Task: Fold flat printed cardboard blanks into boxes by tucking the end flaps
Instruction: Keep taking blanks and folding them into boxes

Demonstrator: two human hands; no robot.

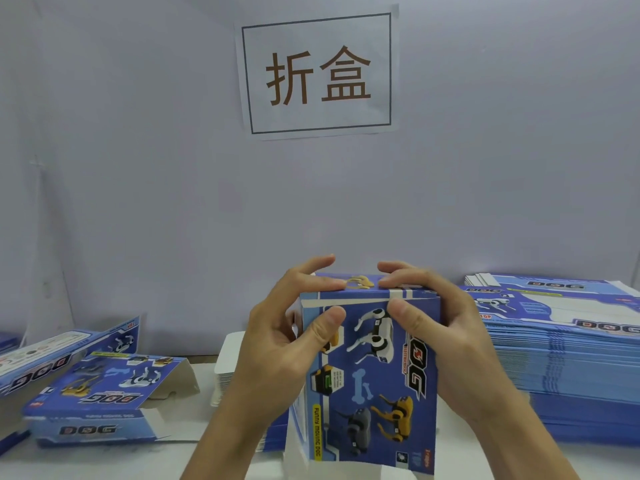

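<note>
A blue printed cardboard box (pixel 374 382) with robot-dog pictures stands upright in front of me, its printed face toward the camera. My left hand (pixel 277 337) grips its upper left corner, thumb on the front face and fingers curled over the top flap. My right hand (pixel 446 327) grips the upper right corner the same way, thumb on the front and fingers pressing down on the top flap. The top flap lies folded over the box's upper end. The bottom end of the box runs out of view.
A tall stack of flat blue blanks (pixel 568 351) fills the right side of the table. Folded boxes (pixel 100 393) lie on the left. A stack of white cards (pixel 230 362) sits behind my left hand. A paper sign (pixel 317 74) hangs on the wall.
</note>
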